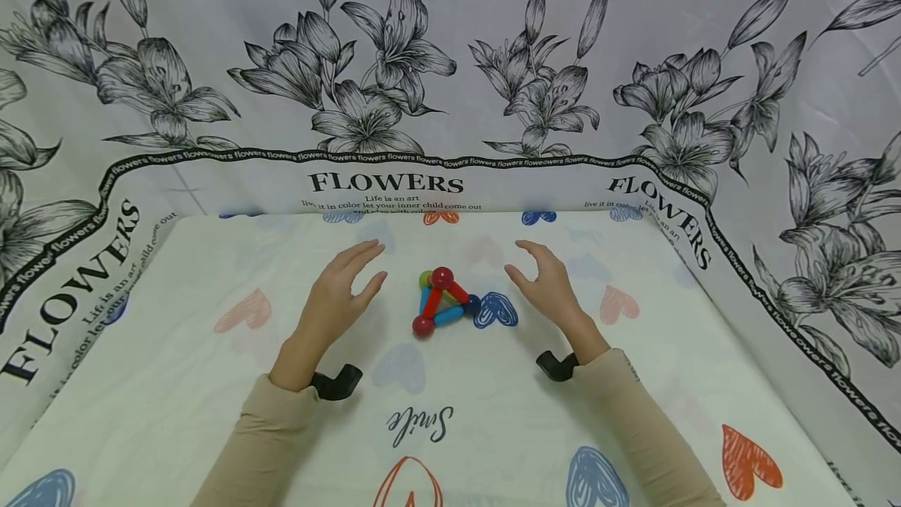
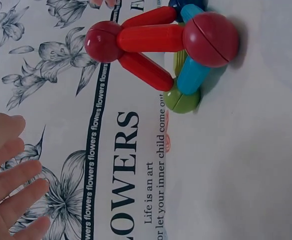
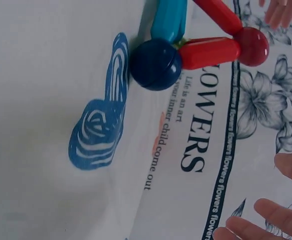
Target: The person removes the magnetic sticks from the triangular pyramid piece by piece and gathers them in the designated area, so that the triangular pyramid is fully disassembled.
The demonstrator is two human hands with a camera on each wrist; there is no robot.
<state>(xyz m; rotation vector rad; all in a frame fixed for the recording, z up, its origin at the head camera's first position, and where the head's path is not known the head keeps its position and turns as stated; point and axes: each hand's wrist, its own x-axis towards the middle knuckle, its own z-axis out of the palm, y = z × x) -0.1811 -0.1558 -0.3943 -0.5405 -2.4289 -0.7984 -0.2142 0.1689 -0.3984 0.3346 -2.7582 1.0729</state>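
A pyramid of toy rods and balls (image 1: 432, 303) stands on the white cloth between my hands. One red ball (image 2: 104, 41) forms its peak, with red rods (image 3: 209, 53) sloping down from it. Around its base are another red ball (image 2: 211, 40), a green ball (image 2: 182, 98) and a dark blue ball (image 3: 155, 65), with blue rods (image 3: 169, 20) and a yellow-green rod among them. My left hand (image 1: 338, 296) hovers to the left of the pyramid, its fingers spread loosely. On the other side my right hand (image 1: 549, 284) is held likewise. Neither hand touches the pyramid.
The tabletop cloth (image 1: 317, 444) is printed with hearts and the word Smile. A flower-patterned curtain (image 1: 464, 116) rises behind the table and along both sides. A black wrist mount (image 1: 337, 382) sits at my left wrist, another mount (image 1: 557, 366) at my right.
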